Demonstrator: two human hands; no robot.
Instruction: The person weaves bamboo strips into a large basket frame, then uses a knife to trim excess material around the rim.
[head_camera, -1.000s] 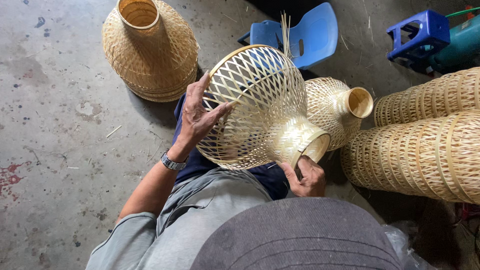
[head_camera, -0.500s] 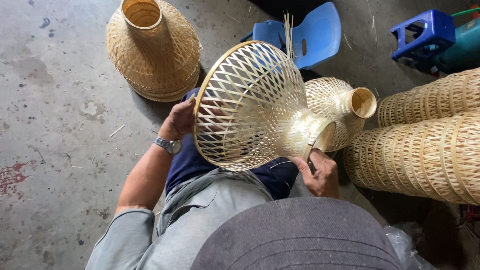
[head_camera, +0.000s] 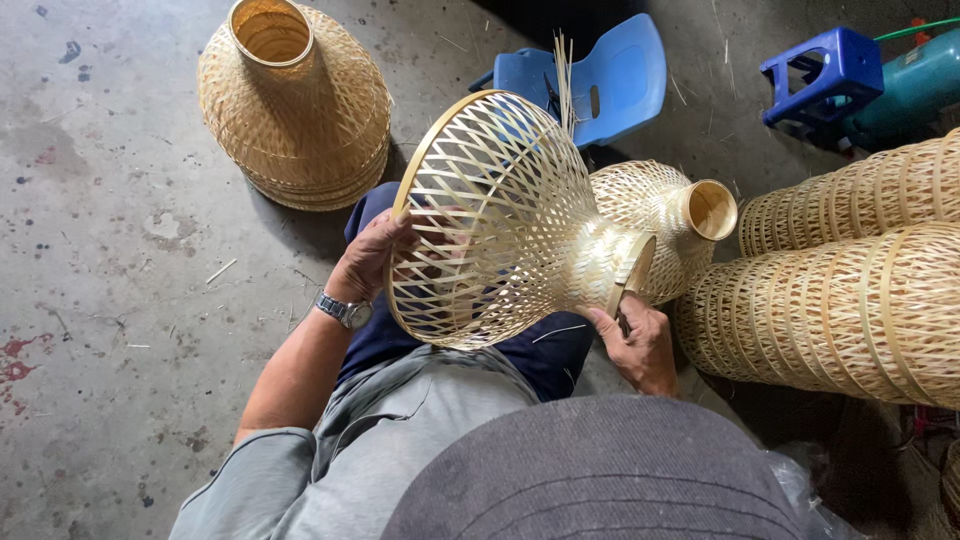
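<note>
Compared with the earlier frame, the woven bamboo shade has turned so its wide rim faces the lower left of the frame, and the left hand has shifted from the lattice face to the rim. Left hand: fingers curled over the rim edge, gripping it, wristwatch below. Right hand: closed around a small dark tool beside the narrow neck, lower centre-right. Shade held tilted above the lap, at frame centre. Upper left: stack of finished shades on the concrete floor. Behind: blue plastic chair, another shade. Right edge: long woven cylinders.
</note>
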